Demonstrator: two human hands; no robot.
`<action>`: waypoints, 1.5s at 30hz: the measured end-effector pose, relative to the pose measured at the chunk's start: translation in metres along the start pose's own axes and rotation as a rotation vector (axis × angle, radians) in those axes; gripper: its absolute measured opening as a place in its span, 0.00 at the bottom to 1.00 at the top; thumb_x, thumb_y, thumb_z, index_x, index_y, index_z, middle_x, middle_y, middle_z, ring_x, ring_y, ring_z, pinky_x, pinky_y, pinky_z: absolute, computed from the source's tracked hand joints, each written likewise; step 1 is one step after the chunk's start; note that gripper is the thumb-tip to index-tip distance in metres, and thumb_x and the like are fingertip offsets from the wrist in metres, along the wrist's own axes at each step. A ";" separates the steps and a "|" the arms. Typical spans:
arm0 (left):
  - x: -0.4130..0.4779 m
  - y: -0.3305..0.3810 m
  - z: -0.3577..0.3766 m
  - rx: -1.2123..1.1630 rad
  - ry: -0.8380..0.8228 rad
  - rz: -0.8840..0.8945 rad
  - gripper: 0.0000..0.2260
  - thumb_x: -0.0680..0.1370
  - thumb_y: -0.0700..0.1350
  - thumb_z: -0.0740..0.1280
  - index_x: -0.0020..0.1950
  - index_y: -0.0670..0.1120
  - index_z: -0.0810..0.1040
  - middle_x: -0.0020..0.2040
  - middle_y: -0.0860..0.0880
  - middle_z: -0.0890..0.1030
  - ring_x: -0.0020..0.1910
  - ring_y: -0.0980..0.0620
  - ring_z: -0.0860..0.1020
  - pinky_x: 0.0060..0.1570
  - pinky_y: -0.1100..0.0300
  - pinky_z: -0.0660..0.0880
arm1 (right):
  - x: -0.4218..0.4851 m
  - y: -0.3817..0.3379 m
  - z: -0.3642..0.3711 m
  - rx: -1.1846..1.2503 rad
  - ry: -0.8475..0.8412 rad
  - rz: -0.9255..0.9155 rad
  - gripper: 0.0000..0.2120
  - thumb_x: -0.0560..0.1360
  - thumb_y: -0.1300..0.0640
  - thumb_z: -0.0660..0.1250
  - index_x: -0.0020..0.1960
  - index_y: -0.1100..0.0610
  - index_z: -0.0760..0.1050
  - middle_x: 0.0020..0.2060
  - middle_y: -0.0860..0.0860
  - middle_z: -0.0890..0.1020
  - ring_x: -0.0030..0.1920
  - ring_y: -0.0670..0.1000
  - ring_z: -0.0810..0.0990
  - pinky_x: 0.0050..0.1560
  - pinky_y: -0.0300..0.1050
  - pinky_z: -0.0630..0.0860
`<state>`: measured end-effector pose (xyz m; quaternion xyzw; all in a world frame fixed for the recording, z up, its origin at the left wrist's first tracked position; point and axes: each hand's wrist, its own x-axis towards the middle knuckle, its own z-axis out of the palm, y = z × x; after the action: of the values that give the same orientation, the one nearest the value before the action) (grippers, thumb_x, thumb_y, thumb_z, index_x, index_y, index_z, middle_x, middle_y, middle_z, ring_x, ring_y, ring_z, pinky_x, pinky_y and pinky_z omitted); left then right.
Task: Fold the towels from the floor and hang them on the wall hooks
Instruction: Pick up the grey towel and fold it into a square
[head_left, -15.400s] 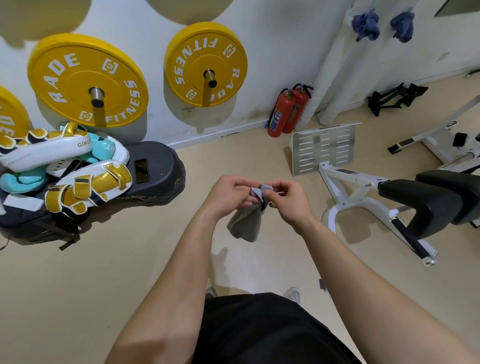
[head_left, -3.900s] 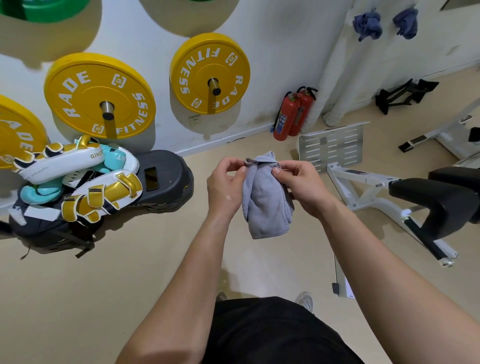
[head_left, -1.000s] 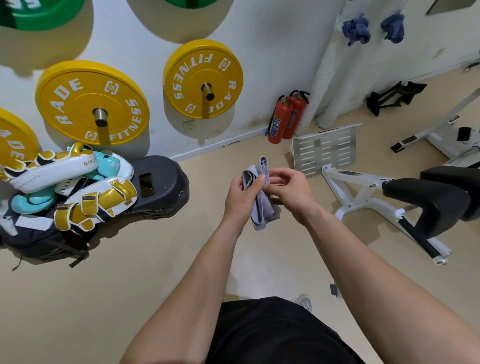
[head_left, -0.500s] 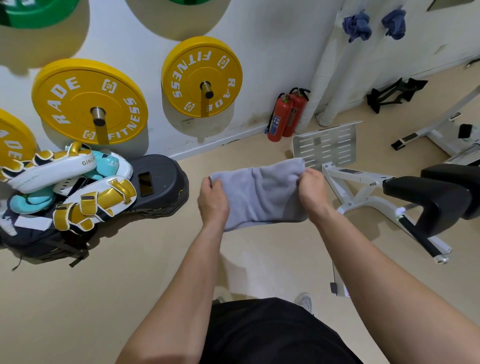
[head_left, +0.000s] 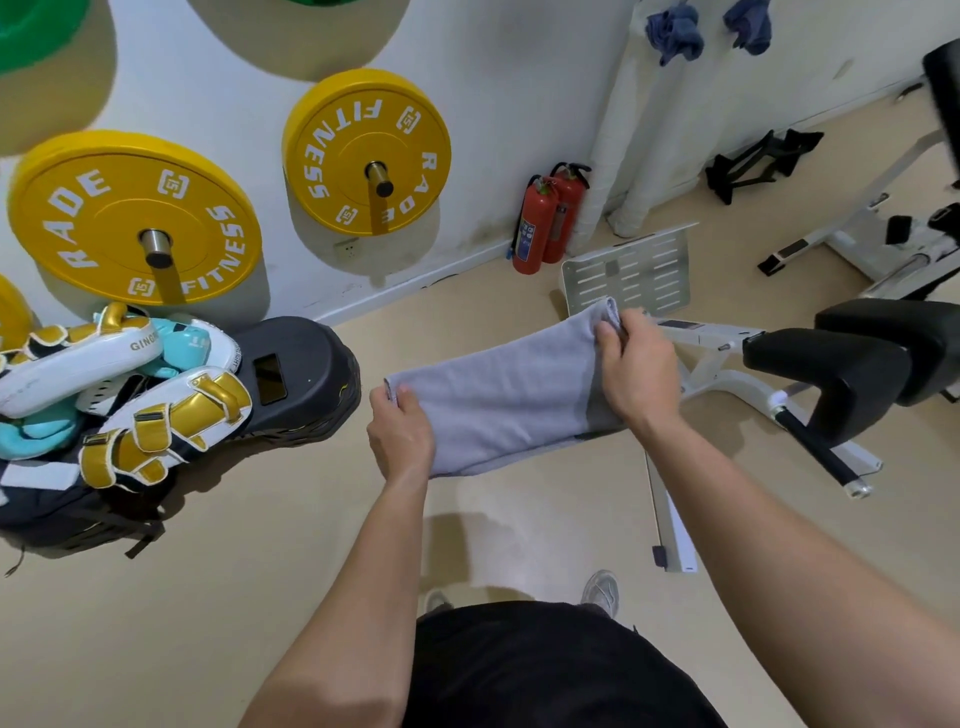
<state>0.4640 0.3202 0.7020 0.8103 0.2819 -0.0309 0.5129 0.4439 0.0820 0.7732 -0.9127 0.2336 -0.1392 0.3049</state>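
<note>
A light grey towel hangs stretched out between my two hands at waist height above the floor. My left hand pinches its left top corner. My right hand grips the right top corner, which sits a little higher and farther away. The cloth droops below both hands in a doubled layer. Two blue towels hang bunched high on the wall at the upper right; the hooks under them are hidden.
Yellow weight plates hang on the wall ahead. Boxing pads and a dark bag lie at the left. Two red fire extinguishers stand by the wall. A white exercise bench with black pads stands right.
One second ago the towel was bunched between my hands held close together. Since then my hands have drawn apart and pulled it out wide, the right hand farther right than half a second ago.
</note>
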 end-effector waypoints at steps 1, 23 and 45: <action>-0.004 0.007 0.008 -0.030 -0.016 0.005 0.13 0.84 0.52 0.56 0.55 0.43 0.71 0.45 0.48 0.75 0.45 0.43 0.73 0.44 0.55 0.67 | -0.003 0.004 0.001 -0.022 0.006 -0.007 0.12 0.81 0.51 0.59 0.40 0.53 0.66 0.37 0.50 0.74 0.39 0.54 0.71 0.39 0.47 0.62; -0.138 0.137 0.217 0.131 -0.547 0.401 0.07 0.73 0.49 0.67 0.49 0.56 0.81 0.44 0.54 0.83 0.43 0.55 0.80 0.43 0.60 0.76 | 0.060 0.139 -0.095 0.976 -0.680 0.387 0.24 0.75 0.72 0.54 0.58 0.49 0.78 0.51 0.50 0.86 0.48 0.49 0.85 0.48 0.50 0.83; -0.057 0.235 0.393 0.313 -0.244 0.401 0.08 0.84 0.54 0.52 0.52 0.52 0.66 0.42 0.49 0.79 0.40 0.44 0.78 0.35 0.53 0.68 | 0.309 0.224 -0.107 0.700 -0.424 0.286 0.08 0.76 0.60 0.66 0.54 0.51 0.77 0.46 0.48 0.83 0.48 0.49 0.82 0.48 0.47 0.79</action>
<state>0.6251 -0.1115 0.7272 0.9096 0.0440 -0.0692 0.4074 0.5882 -0.2864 0.7519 -0.7212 0.2285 0.0242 0.6535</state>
